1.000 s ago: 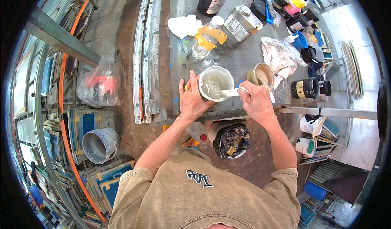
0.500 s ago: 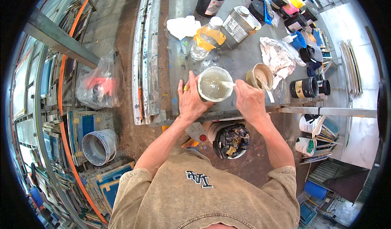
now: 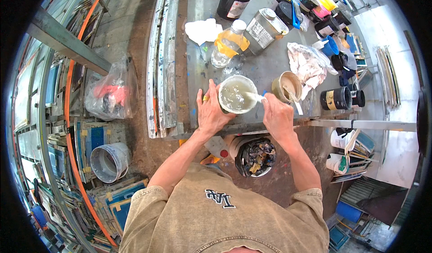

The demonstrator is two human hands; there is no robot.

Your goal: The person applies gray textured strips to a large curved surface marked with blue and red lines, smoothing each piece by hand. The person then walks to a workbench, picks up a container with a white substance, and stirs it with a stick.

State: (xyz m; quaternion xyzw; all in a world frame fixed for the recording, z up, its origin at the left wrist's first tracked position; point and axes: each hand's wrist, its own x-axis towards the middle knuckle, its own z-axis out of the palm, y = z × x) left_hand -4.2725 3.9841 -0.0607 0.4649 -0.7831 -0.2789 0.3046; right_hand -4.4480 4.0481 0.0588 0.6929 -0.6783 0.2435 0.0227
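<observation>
My left hand point(image 3: 210, 111) is curled round the left side of a whitish tub point(image 3: 243, 77), its thumb along the near side. Inside lies a glossy grey-green liquid. Fingers pinched, my right hand point(image 3: 278, 118) grips a pale stirring stick point(image 3: 255, 97), whose far end dips into the liquid at the tub's right side. Just beyond that hand stands a tan cup point(image 3: 276, 87) with a light stick point(image 3: 297, 105) leaning out of it. A clear bottle point(image 3: 220, 58) with yellow tape and a metal can point(image 3: 262, 33) stand farther back.
Behind are a black tub point(image 3: 234, 3), a white cloth point(image 3: 202, 31) and a crumpled pale cloth point(image 3: 307, 63). Several ink tubs crowd the right. A metal bar point(image 3: 364, 124) juts out at right. Below the table edge sits a bin lined with a black bag point(image 3: 245, 156).
My right hand has shifted slightly right and turned, and the stirring stick now shows more of its length. The liquid's surface is rippled differently. My left hand and the tub stay about in place.
</observation>
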